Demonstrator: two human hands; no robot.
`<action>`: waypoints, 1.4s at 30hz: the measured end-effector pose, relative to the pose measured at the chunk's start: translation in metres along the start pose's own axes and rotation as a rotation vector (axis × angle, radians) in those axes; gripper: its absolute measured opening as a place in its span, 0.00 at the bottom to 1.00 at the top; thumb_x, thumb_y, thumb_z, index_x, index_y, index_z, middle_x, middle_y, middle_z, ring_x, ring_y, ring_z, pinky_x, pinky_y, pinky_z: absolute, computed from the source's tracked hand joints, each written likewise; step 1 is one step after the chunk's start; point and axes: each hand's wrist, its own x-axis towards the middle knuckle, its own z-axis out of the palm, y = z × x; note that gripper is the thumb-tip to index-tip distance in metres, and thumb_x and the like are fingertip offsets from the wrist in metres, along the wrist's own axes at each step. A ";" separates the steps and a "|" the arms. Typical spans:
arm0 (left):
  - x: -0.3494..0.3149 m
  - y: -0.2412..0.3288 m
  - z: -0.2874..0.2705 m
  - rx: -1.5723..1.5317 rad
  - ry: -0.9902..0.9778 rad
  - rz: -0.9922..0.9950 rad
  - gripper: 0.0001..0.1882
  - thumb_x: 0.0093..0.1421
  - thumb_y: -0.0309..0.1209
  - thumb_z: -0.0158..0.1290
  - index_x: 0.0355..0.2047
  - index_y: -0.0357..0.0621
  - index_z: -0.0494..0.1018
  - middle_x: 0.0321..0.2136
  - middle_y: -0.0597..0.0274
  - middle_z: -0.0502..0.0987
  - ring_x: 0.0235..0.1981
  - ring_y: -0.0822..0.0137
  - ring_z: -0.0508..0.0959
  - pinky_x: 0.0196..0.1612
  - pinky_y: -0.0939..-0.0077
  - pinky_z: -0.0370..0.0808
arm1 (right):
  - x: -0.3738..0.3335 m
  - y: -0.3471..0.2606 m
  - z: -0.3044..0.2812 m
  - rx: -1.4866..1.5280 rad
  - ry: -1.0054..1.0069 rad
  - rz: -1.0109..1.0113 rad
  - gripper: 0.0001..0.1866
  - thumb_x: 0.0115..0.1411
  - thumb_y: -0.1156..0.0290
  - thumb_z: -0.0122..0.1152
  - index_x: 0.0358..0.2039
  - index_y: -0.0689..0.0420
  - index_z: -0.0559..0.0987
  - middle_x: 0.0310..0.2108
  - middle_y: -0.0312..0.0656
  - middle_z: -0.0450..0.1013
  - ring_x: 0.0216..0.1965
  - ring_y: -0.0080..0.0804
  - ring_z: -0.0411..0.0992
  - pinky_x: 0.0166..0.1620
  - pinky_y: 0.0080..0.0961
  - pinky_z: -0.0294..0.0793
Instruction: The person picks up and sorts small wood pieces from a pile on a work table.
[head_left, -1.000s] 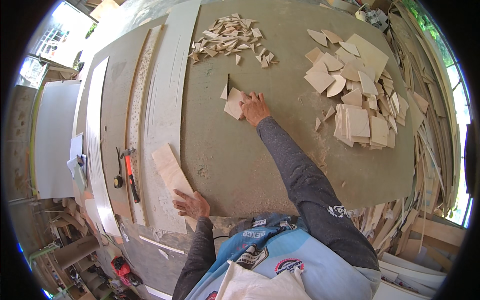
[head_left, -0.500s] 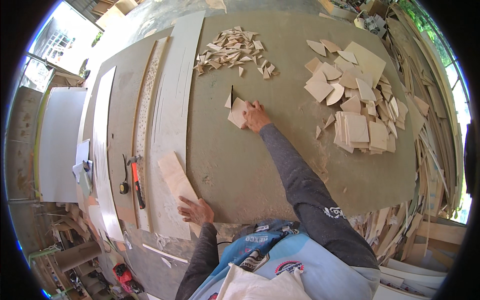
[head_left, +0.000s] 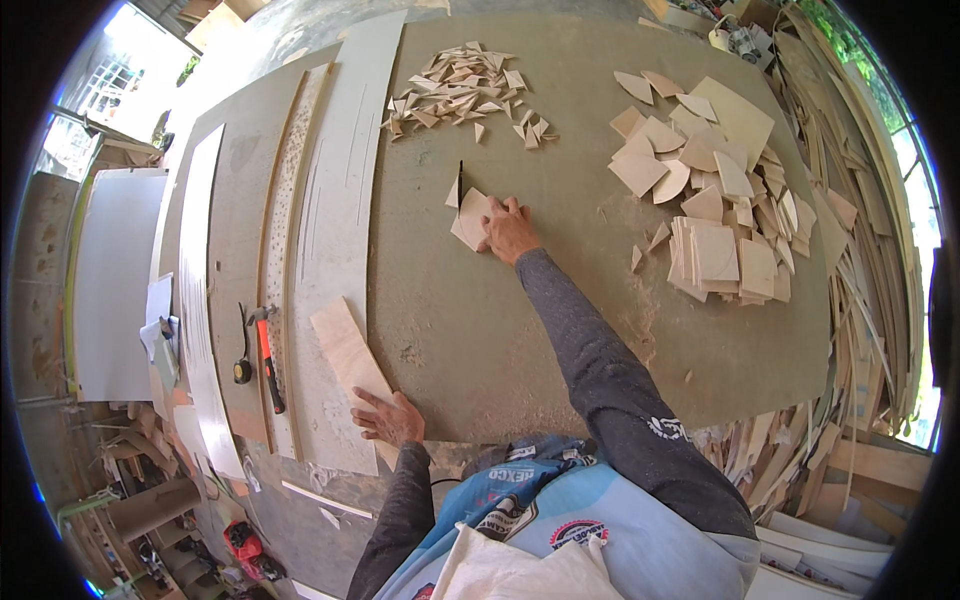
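Note:
My right hand (head_left: 511, 230) grips a small pale plywood piece (head_left: 468, 220) by its right side, pressing it flat on the brown tabletop (head_left: 480, 340). The piece touches a thin, dark upright blade (head_left: 461, 182) that stands up from the table. Just left of the blade lies a small pale offcut (head_left: 452, 192). Near the table's front edge, my left hand (head_left: 392, 418) rests with its fingers spread over the lower end of a rectangular plywood board (head_left: 350, 345). Part of the right hand's grip is hidden behind its knuckles.
Pointed wood offcuts (head_left: 460, 90) lie heaped at the far side. On the right are piled square and curved-edge plywood pieces (head_left: 715, 255). A hammer (head_left: 268, 355), a tape measure (head_left: 242, 370) and long strips (head_left: 335, 200) lie left. Stacked boards (head_left: 850, 200) stand beyond the right edge.
The whole view has shifted slightly. My right hand and the plywood piece keep nearly the same place beside the blade, and my left hand stays on the board.

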 end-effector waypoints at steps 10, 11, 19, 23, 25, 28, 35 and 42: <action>0.001 0.000 -0.001 0.007 0.000 -0.002 0.51 0.64 0.44 0.56 0.77 0.50 0.38 0.69 0.27 0.48 0.71 0.32 0.49 0.68 0.29 0.48 | 0.000 -0.004 0.005 -0.047 0.089 0.049 0.24 0.53 0.50 0.73 0.47 0.49 0.85 0.63 0.41 0.67 0.60 0.48 0.61 0.60 0.54 0.64; 0.000 0.001 -0.003 0.005 0.001 -0.004 0.51 0.64 0.45 0.56 0.77 0.50 0.38 0.69 0.27 0.48 0.71 0.32 0.49 0.68 0.29 0.48 | 0.001 -0.006 0.002 -0.055 0.069 0.053 0.25 0.52 0.49 0.74 0.48 0.49 0.85 0.63 0.41 0.67 0.60 0.48 0.62 0.60 0.54 0.66; 0.000 0.005 -0.009 -0.009 -0.015 -0.020 0.50 0.64 0.44 0.56 0.77 0.50 0.38 0.69 0.27 0.47 0.71 0.33 0.48 0.69 0.30 0.47 | 0.006 0.007 -0.003 0.001 -0.017 -0.024 0.24 0.55 0.50 0.72 0.48 0.49 0.86 0.63 0.41 0.66 0.58 0.47 0.60 0.59 0.46 0.63; 0.000 0.005 -0.004 -0.010 -0.010 -0.015 0.50 0.64 0.45 0.55 0.77 0.50 0.38 0.69 0.28 0.47 0.71 0.33 0.48 0.69 0.30 0.47 | 0.004 0.010 0.009 0.001 0.036 -0.035 0.23 0.56 0.50 0.70 0.47 0.49 0.86 0.64 0.40 0.66 0.57 0.45 0.60 0.58 0.46 0.62; 0.000 0.004 -0.005 -0.010 -0.009 -0.007 0.50 0.64 0.44 0.55 0.77 0.50 0.37 0.69 0.28 0.47 0.71 0.33 0.48 0.69 0.29 0.47 | 0.004 0.010 0.013 0.009 0.091 -0.019 0.21 0.56 0.50 0.71 0.45 0.50 0.86 0.63 0.40 0.67 0.59 0.45 0.60 0.58 0.50 0.63; -0.002 0.001 -0.004 0.001 -0.016 -0.011 0.51 0.64 0.44 0.56 0.77 0.50 0.37 0.69 0.28 0.47 0.71 0.32 0.48 0.68 0.29 0.48 | -0.001 0.002 0.010 0.028 0.096 0.017 0.19 0.57 0.52 0.70 0.44 0.50 0.86 0.63 0.38 0.67 0.60 0.43 0.61 0.60 0.53 0.62; -0.001 0.000 0.000 -0.006 -0.003 0.003 0.51 0.64 0.44 0.56 0.77 0.51 0.36 0.69 0.26 0.47 0.71 0.32 0.48 0.68 0.29 0.47 | 0.001 0.001 0.010 -0.010 0.157 0.048 0.18 0.59 0.51 0.68 0.44 0.48 0.87 0.61 0.37 0.70 0.60 0.41 0.62 0.61 0.54 0.59; 0.000 0.002 -0.002 0.000 -0.019 -0.006 0.51 0.64 0.44 0.56 0.77 0.51 0.35 0.69 0.25 0.46 0.71 0.31 0.48 0.68 0.28 0.47 | 0.000 -0.002 0.001 -0.045 0.105 0.056 0.20 0.57 0.50 0.69 0.46 0.45 0.87 0.62 0.37 0.70 0.60 0.40 0.62 0.59 0.52 0.59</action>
